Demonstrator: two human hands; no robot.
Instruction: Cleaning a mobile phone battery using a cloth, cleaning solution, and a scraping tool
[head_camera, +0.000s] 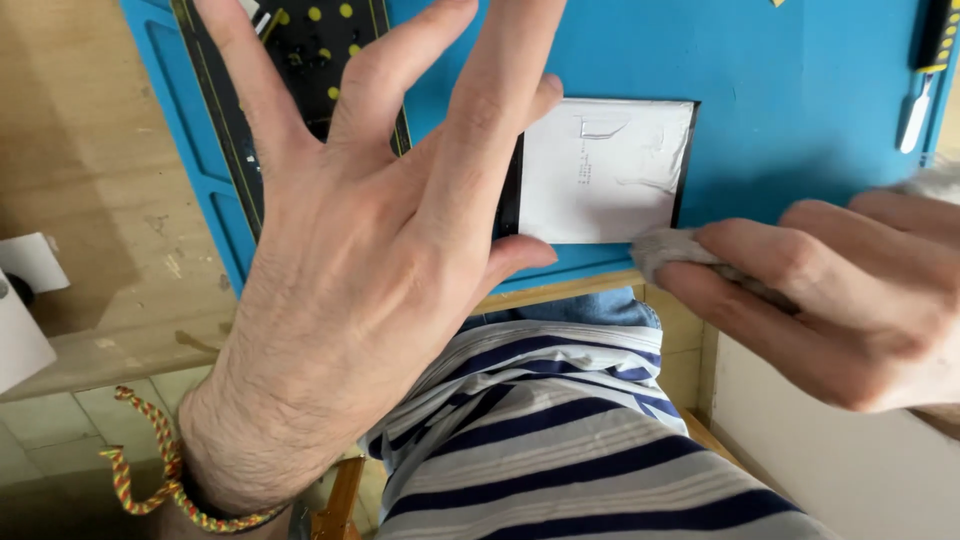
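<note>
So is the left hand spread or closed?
Spread: the left hand has its fingers fanned apart, above the blue mat, beside the white panel.

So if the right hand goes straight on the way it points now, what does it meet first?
Probably the white flat panel on the blue mat: the right hand points its cloth wad at the panel's lower edge, though depth is unclear.

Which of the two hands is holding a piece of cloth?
The right hand: it pinches a grey cloth at the blue mat edge. The left hand is spread open, holding nothing.
</note>
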